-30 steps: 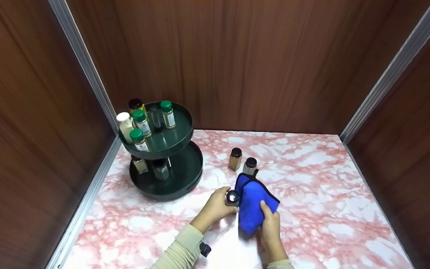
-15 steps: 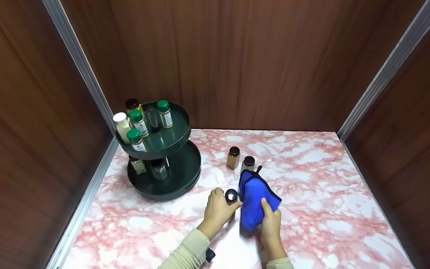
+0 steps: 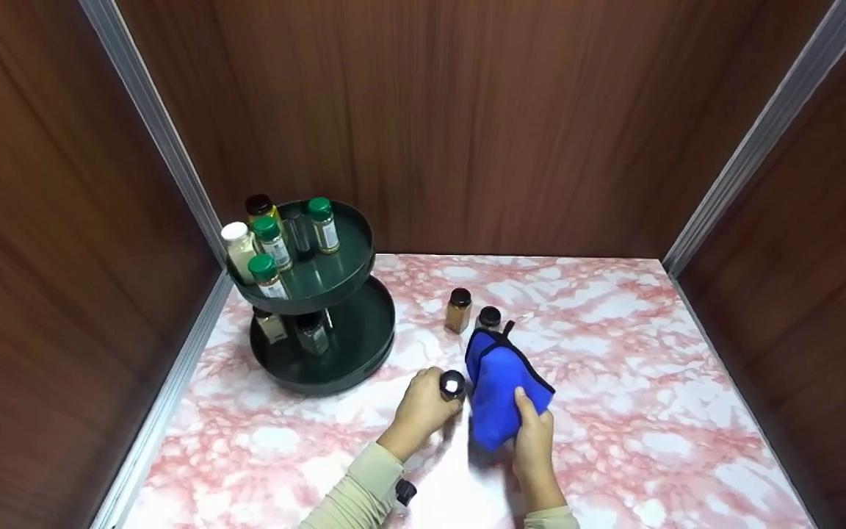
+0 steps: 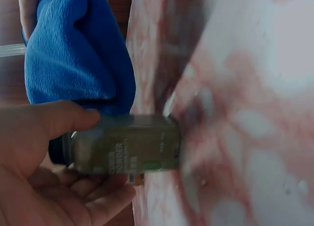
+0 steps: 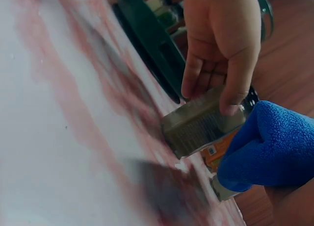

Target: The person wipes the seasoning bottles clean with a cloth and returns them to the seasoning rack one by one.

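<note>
Here's the spice bottle (image 4: 130, 145), cap end uppermost, right in the grip of the left hand (image 3: 423, 408)! Thumb across one side, fingers curled along the other, clamped on it near the dark cap (image 3: 452, 383), so the lower body, with "POWDER" readable on it, juts clear of the fingertips. Just beside it, the blue cloth (image 3: 500, 397); whether they touch, I can't tell. That cloth is pinched by the right hand (image 3: 533, 444), thumb pressed on top, the other fingers mostly hidden. Beyond, two more bottles on the marbled table (image 3: 621, 367): a brown one (image 3: 457, 318), and a dark-capped one (image 3: 490, 318) partly behind the cloth. Off to the left, the two-tier stand (image 3: 357, 323) carries several bottles.
</note>
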Demonstrator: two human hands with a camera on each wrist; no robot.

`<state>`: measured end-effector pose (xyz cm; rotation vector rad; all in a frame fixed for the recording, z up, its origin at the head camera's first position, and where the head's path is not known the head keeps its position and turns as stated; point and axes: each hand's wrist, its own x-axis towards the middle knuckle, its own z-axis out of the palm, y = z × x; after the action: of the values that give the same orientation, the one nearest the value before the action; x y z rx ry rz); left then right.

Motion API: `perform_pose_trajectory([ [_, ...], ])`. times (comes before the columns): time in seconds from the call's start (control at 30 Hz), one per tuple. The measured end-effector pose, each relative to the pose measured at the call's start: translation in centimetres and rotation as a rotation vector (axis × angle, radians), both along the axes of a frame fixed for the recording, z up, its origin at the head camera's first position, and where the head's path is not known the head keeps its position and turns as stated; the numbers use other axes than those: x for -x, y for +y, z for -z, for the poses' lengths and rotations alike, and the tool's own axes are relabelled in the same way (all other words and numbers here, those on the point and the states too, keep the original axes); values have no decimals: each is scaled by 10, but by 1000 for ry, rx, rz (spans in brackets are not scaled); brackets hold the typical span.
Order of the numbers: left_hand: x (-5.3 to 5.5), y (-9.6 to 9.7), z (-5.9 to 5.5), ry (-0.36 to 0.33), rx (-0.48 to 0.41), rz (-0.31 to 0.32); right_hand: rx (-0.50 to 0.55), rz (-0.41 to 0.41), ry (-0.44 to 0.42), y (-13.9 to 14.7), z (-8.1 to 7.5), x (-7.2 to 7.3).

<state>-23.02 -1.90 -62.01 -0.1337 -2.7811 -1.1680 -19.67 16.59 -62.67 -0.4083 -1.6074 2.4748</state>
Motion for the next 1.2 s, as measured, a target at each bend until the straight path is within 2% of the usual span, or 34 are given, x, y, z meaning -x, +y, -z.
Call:
perform_pose_trajectory([
  [0.2, 8, -11, 2, -36, -127, 131, 73, -52, 19, -9, -3, -1],
  [0.37, 10, -12, 1, -35, -140, 192, 52, -84, 7, -19, -5, 6],
  [0.5, 11, -10, 0, -19, -125, 222, 8, -98, -32, -26, 3, 17],
  [0.6, 11, -9, 0, -26, -124, 223, -37, -97, -86, -30, 16, 24],
  [0.77, 9, -9, 1, -47, -132, 208, -132, -89, -160, -32, 32, 18],
  [0.87, 9, -11, 1, -47, -127, 205, -159, -82, -178, -30, 24, 10],
  [1.0, 10, -14, 1, -37, -114, 212, -133, -62, -150, -28, 0, 6],
  [1.1, 11, -15, 2, -22, -109, 223, -72, -59, -73, -29, -13, 10],
  [1.2, 12, -15, 1, -12, -106, 240, -41, -63, -38, -31, -11, 19],
])
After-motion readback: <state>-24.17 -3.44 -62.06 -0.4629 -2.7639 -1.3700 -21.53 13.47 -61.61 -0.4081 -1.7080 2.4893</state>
